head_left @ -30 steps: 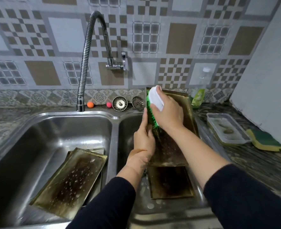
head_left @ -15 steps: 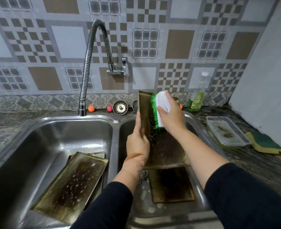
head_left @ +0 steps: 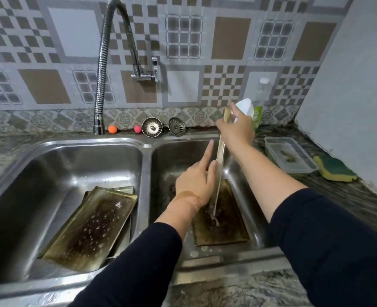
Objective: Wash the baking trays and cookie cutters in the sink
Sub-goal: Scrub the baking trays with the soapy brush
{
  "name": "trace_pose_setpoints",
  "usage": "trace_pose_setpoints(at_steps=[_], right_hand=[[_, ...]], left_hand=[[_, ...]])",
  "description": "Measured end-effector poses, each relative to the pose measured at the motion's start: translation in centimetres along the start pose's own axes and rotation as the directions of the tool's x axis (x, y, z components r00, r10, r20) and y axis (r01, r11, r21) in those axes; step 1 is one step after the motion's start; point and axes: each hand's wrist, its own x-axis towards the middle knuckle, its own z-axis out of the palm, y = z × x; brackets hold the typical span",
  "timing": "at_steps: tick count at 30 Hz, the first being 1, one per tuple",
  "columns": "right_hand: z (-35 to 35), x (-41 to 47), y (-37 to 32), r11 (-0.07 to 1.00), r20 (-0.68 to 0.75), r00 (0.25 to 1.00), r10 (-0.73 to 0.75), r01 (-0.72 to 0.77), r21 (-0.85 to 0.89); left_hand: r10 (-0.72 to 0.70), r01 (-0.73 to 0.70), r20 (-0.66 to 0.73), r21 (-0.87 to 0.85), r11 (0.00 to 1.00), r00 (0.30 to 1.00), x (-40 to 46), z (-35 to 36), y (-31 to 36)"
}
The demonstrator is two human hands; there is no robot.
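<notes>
Double steel sink (head_left: 146, 151), both hands over the right basin, close together with one tray between them. Left hand (head_left: 195, 185) lies flat against the left face of an upright baking tray (head_left: 219, 165), fingers straight and pointing to 12 o'clock, thumb side touching the metal. That tray stands on its short end, edge-on to the camera, so only its thin rim shows; its lower end meets a second tray (head_left: 223, 224) lying flat on the basin floor at 6 o'clock of the hands, dark burnt patch in its middle. Right hand (head_left: 238, 131) sits at the upright tray's top end, 1 o'clock from the left hand, fingers curled round a white-backed scrub brush (head_left: 246, 108); bristles hidden behind the hand. Left basin, at 9 o'clock: two more stained trays (head_left: 90, 227) stacked and leaning on the divider, top one beaded with water. Gooseneck tap (head_left: 108, 63) at 11 o'clock. Behind the sink: two strainer plugs (head_left: 152, 127), an orange and a pink ball. At 3 o'clock on the counter: clear plastic tub (head_left: 290, 155), green-yellow sponge (head_left: 334, 169), soap bottle (head_left: 260, 100) partly behind the brush. No cookie cutters identifiable.
</notes>
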Motion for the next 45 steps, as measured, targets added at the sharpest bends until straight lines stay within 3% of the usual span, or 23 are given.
trace_pose_setpoints(at_steps=[4,6,8,11,13,16,18,22,25,29,32,35,39,45], right_hand=[[-2.1,0.9,0.3,0.878,0.107,0.988,0.109,-0.146,0.456],[-2.7,0.8,0.6,0.823,0.154,0.981,0.118,-0.184,0.538],[-3.2,0.4,0.9,0.801,0.177,0.977,0.114,-0.196,0.566],[-3.6,0.2,1.4,0.805,0.18,0.976,0.121,-0.202,0.558],[-4.0,0.7,1.7,0.865,0.164,0.984,0.065,-0.138,0.483],[-5.3,2.0,2.1,0.979,0.167,0.986,0.013,-0.047,0.196],[-6.8,3.2,2.1,0.997,0.146,0.989,-0.026,0.016,0.072],[-7.4,4.2,0.1,0.969,0.05,0.974,-0.22,0.224,-0.109],[-6.1,3.6,-1.5,0.921,0.04,0.953,-0.302,0.302,-0.246],[-3.2,-1.9,1.3,0.899,0.15,0.92,-0.363,0.388,-0.203],[-2.2,-4.9,2.9,0.866,0.128,0.88,-0.457,0.473,-0.159],[-2.8,-1.0,-0.2,0.868,0.03,0.884,-0.467,0.464,-0.178],[-3.8,4.6,-4.6,0.857,-0.027,0.874,-0.486,0.47,-0.209],[-0.6,-4.7,2.0,0.904,0.22,0.877,-0.426,0.413,0.107]], left_hand=[[-0.265,0.294,0.184,-0.158,0.943,0.947,0.8,-0.4,-3.2],[-0.363,0.411,0.239,-0.197,0.89,0.901,0.9,-0.7,-4.3],[-0.373,0.446,0.269,-0.309,0.84,0.888,1.0,-0.8,-4.6],[-0.344,0.345,0.107,-0.543,0.766,0.933,1.1,-0.7,-4.2],[-0.321,0.231,-0.033,-0.628,0.743,0.946,1.2,-0.6,-4.1],[-0.357,0.185,-0.143,-0.65,0.737,0.923,1.7,-1.0,-5.0],[-0.379,0.182,-0.194,-0.628,0.757,0.905,2.2,-1.8,-5.4],[-0.344,0.148,-0.237,-0.587,0.796,0.908,3.1,-2.8,-4.2],[-0.286,0.047,-0.273,-0.642,0.765,0.918,4.7,-2.8,-1.7],[-0.269,-0.069,-0.405,-0.651,0.756,0.874,7.5,-4.5,0.7],[-0.207,-0.121,-0.438,-0.611,0.782,0.875,8.3,-6.0,1.1],[-0.129,-0.142,-0.385,-0.601,0.787,0.914,7.6,-5.4,2.3],[-0.095,-0.171,-0.393,-0.589,0.79,0.914,7.3,-4.2,4.0],[-0.205,-0.083,-0.461,-0.53,0.844,0.864,8.1,-6.8,1.6]])
